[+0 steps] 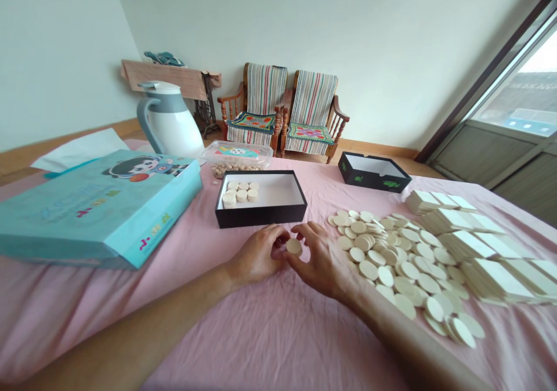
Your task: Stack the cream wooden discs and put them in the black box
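My left hand (pixel 257 256) and my right hand (pixel 319 260) meet on the pink tablecloth, fingers curled together around a small stack of cream round discs (pixel 294 246). Just beyond them stands a black box (pixel 260 216) with a white inside, holding several short stacks of discs (pixel 241 192) in its far left corner. To the right of my right hand lies a wide pile of loose cream discs (pixel 394 257).
A large teal gift box (pixel 100 208) lies at the left. A white jug (pixel 167 121) and a clear container of beads (pixel 237 156) stand behind. A black lid (pixel 373 172) and rows of cream rectangular tiles (pixel 474 243) are at the right. Two striped chairs stand beyond.
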`<state>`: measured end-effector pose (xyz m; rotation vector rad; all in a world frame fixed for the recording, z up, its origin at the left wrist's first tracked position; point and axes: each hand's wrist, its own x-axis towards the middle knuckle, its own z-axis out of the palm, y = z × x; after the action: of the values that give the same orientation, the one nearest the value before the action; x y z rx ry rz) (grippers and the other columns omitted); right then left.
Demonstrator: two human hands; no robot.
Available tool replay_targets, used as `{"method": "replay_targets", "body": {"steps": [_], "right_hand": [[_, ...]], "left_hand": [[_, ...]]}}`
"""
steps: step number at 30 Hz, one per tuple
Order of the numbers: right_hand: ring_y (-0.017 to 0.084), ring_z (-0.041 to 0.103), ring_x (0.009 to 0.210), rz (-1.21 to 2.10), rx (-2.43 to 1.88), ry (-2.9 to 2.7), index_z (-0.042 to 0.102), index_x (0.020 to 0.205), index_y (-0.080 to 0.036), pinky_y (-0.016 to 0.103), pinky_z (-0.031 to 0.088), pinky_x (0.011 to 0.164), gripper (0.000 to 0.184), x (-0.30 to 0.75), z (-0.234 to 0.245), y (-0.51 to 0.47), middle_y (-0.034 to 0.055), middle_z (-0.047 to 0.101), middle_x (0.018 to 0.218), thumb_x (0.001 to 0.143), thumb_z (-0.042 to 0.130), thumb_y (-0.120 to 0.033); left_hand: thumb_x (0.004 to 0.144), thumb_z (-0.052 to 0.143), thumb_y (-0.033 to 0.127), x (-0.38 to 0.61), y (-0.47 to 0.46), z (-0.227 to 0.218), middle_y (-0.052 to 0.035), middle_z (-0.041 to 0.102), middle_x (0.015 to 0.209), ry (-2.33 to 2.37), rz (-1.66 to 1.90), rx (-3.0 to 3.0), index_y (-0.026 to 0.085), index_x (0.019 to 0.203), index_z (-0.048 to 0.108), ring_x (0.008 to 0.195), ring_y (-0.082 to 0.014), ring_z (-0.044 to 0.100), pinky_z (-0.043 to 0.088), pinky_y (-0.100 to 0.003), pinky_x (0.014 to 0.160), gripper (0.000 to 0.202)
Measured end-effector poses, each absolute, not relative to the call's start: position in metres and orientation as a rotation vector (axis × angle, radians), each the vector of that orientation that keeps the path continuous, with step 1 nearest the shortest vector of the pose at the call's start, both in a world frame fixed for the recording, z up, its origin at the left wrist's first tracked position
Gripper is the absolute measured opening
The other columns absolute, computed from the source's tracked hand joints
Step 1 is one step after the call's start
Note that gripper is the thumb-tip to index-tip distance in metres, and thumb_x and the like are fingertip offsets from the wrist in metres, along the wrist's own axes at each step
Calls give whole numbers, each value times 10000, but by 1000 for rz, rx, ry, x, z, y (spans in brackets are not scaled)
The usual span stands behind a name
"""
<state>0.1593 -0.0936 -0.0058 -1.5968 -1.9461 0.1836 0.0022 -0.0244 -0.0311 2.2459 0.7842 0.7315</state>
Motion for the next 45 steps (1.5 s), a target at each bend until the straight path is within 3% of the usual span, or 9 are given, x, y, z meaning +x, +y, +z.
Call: {"method": "replay_targets", "body": {"steps": [6, 12, 21, 33, 39, 45], "right_hand": [[194, 573, 828, 215, -1566, -1954, 563, 926, -196, 319, 457, 710, 169, 159, -10, -90, 68, 607, 914, 758, 570, -189], [163, 572, 789, 293, -1504, -1858, 564, 1007, -205, 295, 455, 679, 286, 175, 2, -88, 37, 618, 896, 724, 589, -177], [157, 579, 851, 365, -1394, -1941, 539, 1083, -213, 313, 459, 758, 393, 183, -4, -90, 27, 621, 937, 707, 566, -102], [174, 582, 907, 404, -1385, -1969, 496, 1162, -237, 324, 468, 753, 425, 183, -15, -90, 43, 610, 1004, 756, 609, -182], [171, 587, 895, 406, -1374, -1993, 468, 1183, -236, 328, 467, 757, 474, 187, -22, -89, 38, 616, 984, 738, 590, -130], [175, 597, 904, 421, -1367, -1993, 479, 1192, -239, 324, 474, 756, 477, 181, -23, -88, 46, 626, 1006, 740, 593, -141]], "left_hand": [[688, 586, 146, 2, -25, -29, -9, 560, 798, 761, 723, 2288, 171, 875, 577, 716, -140, 527, 410, -246, 641, 189], [691, 706, 332, 5, -27, -28, -22, 571, 819, 814, 704, 2300, 172, 916, 625, 738, -159, 536, 414, -264, 653, 288], [709, 678, 270, 2, -26, -29, -34, 608, 850, 814, 689, 2272, 178, 939, 653, 744, -162, 573, 431, -256, 657, 249], [686, 677, 189, -5, -19, -25, -43, 620, 882, 729, 629, 2246, 173, 977, 656, 783, -168, 584, 460, -264, 702, 292], [743, 658, 266, -8, -16, -23, -35, 595, 840, 726, 593, 2243, 175, 911, 667, 751, -154, 574, 453, -255, 668, 191], [680, 715, 309, -3, -21, -25, -12, 558, 794, 825, 640, 2297, 174, 805, 604, 725, -153, 550, 418, -250, 631, 214]]}}
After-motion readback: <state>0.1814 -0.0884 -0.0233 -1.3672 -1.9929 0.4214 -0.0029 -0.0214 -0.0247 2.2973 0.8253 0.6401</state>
